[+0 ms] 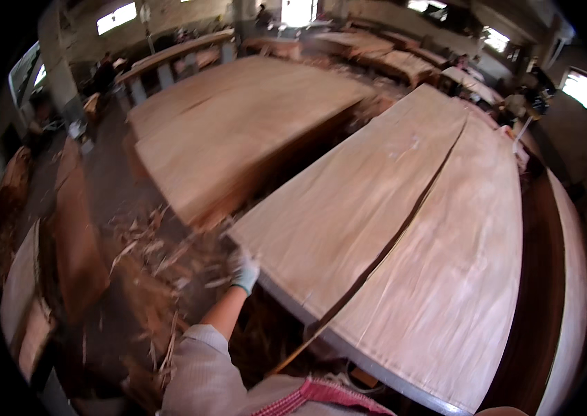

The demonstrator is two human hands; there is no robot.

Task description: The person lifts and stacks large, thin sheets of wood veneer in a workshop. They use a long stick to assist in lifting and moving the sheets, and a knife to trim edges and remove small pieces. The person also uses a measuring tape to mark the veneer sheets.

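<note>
My left hand (243,270), in a pale glove with a green cuff, is at the near left corner of a broad, pale wood veneer sheet (349,222). Its fingers look closed on the sheet's edge, though they are small and blurred. The sheet lies on a long table whose grey edge (383,364) shows along the near side. A long dark split (415,208) runs down the sheet from far to near, widening toward me. My right hand is out of view; only a bit of skin (505,412) shows at the lower edge.
To the left of the table stands a tall stack of veneer sheets (252,125). Torn wood strips (161,256) litter the floor between. Curved wood sheets (77,229) stand at far left, and another pale sheet (571,277) curves along the right. People (515,104) are farther back.
</note>
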